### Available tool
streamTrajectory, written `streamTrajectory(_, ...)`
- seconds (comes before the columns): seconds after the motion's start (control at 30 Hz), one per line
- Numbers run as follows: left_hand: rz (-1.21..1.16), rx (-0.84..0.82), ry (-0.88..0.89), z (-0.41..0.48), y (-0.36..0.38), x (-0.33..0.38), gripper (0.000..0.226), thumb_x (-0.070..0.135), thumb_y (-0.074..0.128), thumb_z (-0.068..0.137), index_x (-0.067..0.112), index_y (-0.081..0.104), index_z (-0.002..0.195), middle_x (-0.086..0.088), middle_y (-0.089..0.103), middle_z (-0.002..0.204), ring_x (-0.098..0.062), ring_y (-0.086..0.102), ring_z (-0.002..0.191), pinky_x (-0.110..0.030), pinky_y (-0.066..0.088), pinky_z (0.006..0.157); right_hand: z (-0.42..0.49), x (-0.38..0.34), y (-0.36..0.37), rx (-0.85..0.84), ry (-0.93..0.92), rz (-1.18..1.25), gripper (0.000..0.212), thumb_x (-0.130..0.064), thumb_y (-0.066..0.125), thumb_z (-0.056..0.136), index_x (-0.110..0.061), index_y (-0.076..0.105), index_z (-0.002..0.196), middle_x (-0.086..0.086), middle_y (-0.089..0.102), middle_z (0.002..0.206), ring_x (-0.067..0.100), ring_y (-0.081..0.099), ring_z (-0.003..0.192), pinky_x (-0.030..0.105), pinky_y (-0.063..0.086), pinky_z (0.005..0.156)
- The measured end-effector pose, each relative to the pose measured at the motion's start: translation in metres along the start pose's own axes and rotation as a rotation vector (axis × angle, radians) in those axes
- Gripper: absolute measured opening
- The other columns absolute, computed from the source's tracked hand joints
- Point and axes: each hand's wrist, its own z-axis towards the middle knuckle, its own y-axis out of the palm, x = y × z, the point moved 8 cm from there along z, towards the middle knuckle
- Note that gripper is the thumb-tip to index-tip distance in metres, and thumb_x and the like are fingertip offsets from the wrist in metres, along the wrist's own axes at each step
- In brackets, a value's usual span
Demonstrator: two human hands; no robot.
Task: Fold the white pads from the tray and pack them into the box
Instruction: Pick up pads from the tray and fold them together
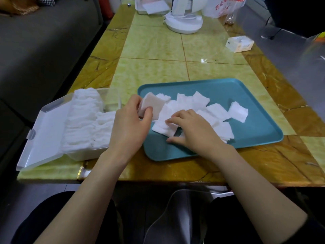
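While held up over the left end of the teal tray (255,134), looks soft, thin and almost weightless: judging so from the folded cotton pad (153,108), pinched between the thumb and curled fingers (136,100) of the left hand (128,125). Probably limp and fluffy, easy to crease but apt to spring open; best taken at an edge or corner and kept nipped along the fold. Rests the right hand (191,129) on the loose pads (218,111) with fingers spread and relaxed, gripping nothing. Lying scattered and overlapping across the tray, so likely clingy; better to peel one off by a free corner than to scoop. Just left of the tray, a clear plastic box (82,154) with its lid (47,131) swung open outward and rows of packed pads (84,118) standing on edge, room left at the far right corner. Beneath everything, a glossy yellow-green tiled worktop (154,44).
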Motion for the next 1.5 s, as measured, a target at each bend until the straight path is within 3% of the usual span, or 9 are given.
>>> streamTrajectory(0.27,0.017,0.007,0.005,0.0,-0.003,-0.002,0.019,0.016,0.054,0.092,0.012,0.041,0.079,0.006,0.041,0.061,-0.01,0.041,0.056,-0.019,0.03,0.049,0.006,-0.008,-0.007,0.083,0.058,-0.113,0.047,-0.055,0.051,0.086,-0.021,0.056,0.118,0.001,0.056,0.107,0.022,0.05,0.101,0.031,0.03,0.072)
streamTrajectory(0.5,0.028,0.01,-0.016,-0.002,-0.004,-0.004,0.021,0.015,0.054,0.092,0.011,0.04,0.077,0.007,0.04,0.061,-0.009,0.041,0.055,-0.014,0.033,0.051,0.013,-0.011,-0.006,0.086,0.033,-0.201,0.026,-0.026,0.046,0.093,-0.019,0.06,0.113,0.005,0.056,0.11,0.026,0.046,0.104,0.033,0.031,0.076)
streamTrajectory(0.7,0.004,-0.018,-0.038,-0.002,0.0,-0.006,0.016,0.015,0.053,0.093,0.012,0.043,0.081,0.009,0.045,0.065,0.0,0.047,0.058,-0.011,0.036,0.052,0.005,0.007,-0.029,0.247,0.148,0.138,0.021,-0.032,0.052,0.093,-0.02,0.068,0.1,-0.002,0.064,0.103,0.017,0.051,0.1,0.028,0.038,0.077)
streamTrajectory(0.83,-0.063,-0.037,-0.094,0.0,0.003,-0.013,0.008,0.016,0.051,0.094,0.013,0.048,0.087,0.004,0.055,0.075,-0.02,0.06,0.075,-0.032,0.048,0.064,-0.006,0.015,-0.056,0.404,0.195,0.562,0.016,-0.019,0.051,0.094,-0.02,0.052,0.078,-0.008,0.056,0.073,-0.002,0.05,0.068,0.01,0.038,0.066)
streamTrajectory(0.9,-0.087,-0.055,-0.092,0.001,0.006,-0.014,0.009,0.015,0.052,0.093,0.008,0.051,0.087,-0.006,0.059,0.076,-0.028,0.061,0.079,-0.045,0.051,0.07,-0.01,0.007,-0.062,0.34,0.125,0.654,0.021,-0.016,0.048,0.095,-0.02,0.047,0.074,-0.01,0.045,0.062,0.001,0.042,0.058,0.011,0.035,0.059)
streamTrajectory(1.03,-0.138,-0.229,-0.061,0.0,0.025,-0.013,0.027,0.023,0.058,0.088,-0.004,0.058,0.083,-0.024,0.06,0.079,-0.027,0.055,0.069,-0.034,0.043,0.064,-0.008,-0.014,-0.049,0.116,-0.027,0.685,0.012,-0.018,0.052,0.095,-0.021,0.057,0.084,-0.013,0.053,0.069,0.0,0.048,0.064,0.011,0.036,0.062)
streamTrajectory(1.1,-0.258,-0.356,-0.09,-0.005,0.036,-0.009,0.036,0.032,0.055,0.082,-0.003,0.062,0.086,-0.024,0.063,0.084,-0.032,0.063,0.077,-0.042,0.055,0.074,-0.007,-0.009,-0.045,0.15,0.003,0.673,0.01,-0.018,0.055,0.093,-0.02,0.06,0.085,-0.013,0.057,0.072,-0.001,0.051,0.067,0.01,0.037,0.064)
streamTrajectory(1.33,-0.379,-0.463,-0.184,-0.015,0.046,-0.001,0.032,0.027,0.046,0.096,0.004,0.068,0.09,-0.011,0.071,0.085,-0.023,0.068,0.088,-0.049,0.053,0.087,-0.007,0.002,-0.045,0.267,0.065,0.516,0.005,-0.025,0.058,0.091,-0.023,0.059,0.086,-0.002,0.064,0.077,0.014,0.057,0.072,0.033,0.048,0.072)
streamTrajectory(1.5,-0.415,-0.431,-0.208,-0.016,0.042,0.001,0.05,0.05,0.047,0.093,0.006,0.069,0.091,-0.012,0.07,0.086,-0.025,0.066,0.087,-0.047,0.054,0.085,-0.009,-0.01,-0.049,0.33,-0.032,0.398,0.013,-0.031,0.054,0.091,-0.019,0.059,0.09,-0.005,0.063,0.076,0.016,0.058,0.071,0.042,0.049,0.068)
